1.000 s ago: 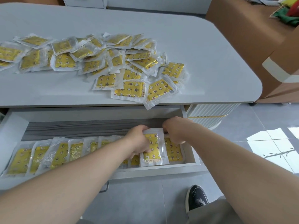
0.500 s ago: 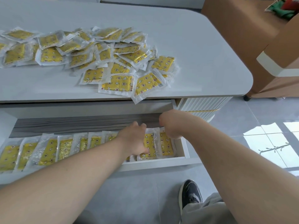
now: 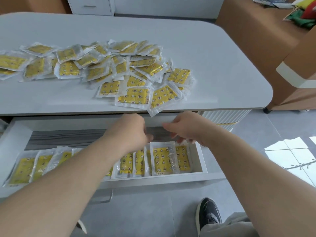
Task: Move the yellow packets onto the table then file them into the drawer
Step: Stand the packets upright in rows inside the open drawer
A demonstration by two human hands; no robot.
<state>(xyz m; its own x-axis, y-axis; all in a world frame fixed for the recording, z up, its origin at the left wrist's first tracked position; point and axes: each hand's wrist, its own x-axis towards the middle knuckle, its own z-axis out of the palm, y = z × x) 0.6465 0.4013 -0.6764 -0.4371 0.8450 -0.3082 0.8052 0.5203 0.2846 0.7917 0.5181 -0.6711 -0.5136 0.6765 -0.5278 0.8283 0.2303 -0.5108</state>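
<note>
1. Yellow packets (image 3: 102, 69) lie heaped on the table (image 3: 222, 65); most remain unfiled.
2. The open drawer (image 3: 68, 138) holds one filed row (image 3: 162, 159) along its front.
3. Left hand (image 3: 130, 132) and right hand (image 3: 184, 129) hover over the row's right end, fingers curled and blurred; whether they hold anything is unclear.

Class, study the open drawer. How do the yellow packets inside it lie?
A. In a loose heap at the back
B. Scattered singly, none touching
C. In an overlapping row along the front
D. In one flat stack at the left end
C: the packets stand side by side, each overlapping the next, in one row against the front wall of the drawer.
</note>
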